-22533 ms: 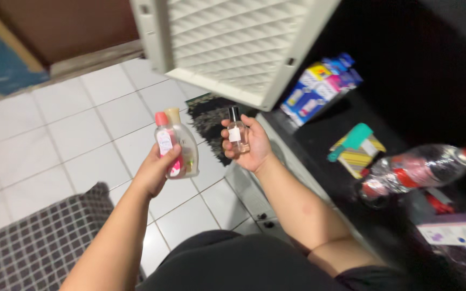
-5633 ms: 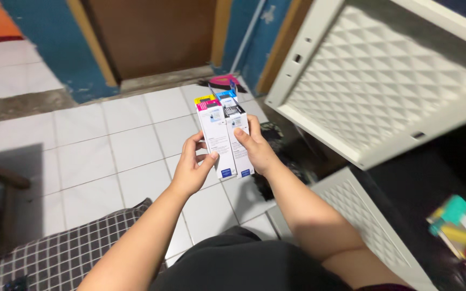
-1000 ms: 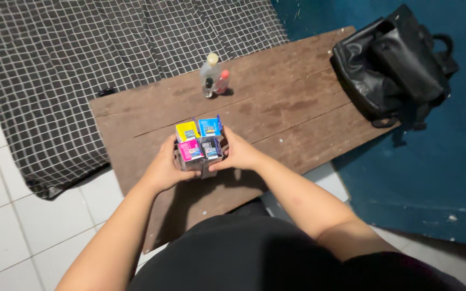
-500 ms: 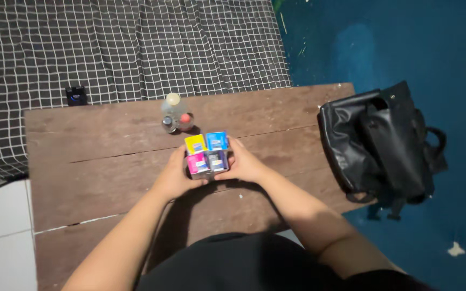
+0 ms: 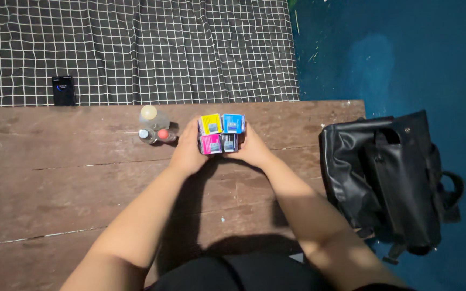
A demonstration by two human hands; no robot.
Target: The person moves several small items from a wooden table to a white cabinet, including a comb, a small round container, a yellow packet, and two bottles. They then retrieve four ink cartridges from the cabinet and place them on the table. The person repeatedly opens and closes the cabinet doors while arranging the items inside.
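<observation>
Pressing in from both sides, the left hand [image 5: 187, 153] and the right hand [image 5: 253, 148] clasp a cluster of four small cardboard boxes [image 5: 221, 133], yellow and blue behind, magenta and dark in front, standing on the worn brown wooden plank table [image 5: 71, 178]. Fingers wrap the outer faces, palms squeezing the four together as one block. These look light and stiff-walled, probably easy to dent at the corners, and loose against each other, so the grip belongs on the two opposite flat sides, with even pressure so none slips out the middle. Just left of the left hand stand three small bottles [image 5: 155, 126], close enough to knock. A black leather-look backpack [image 5: 386, 178] sits at the table's right end; a dark phone [image 5: 63, 90] lies on the black-and-white checked cloth [image 5: 179, 48] beyond.
</observation>
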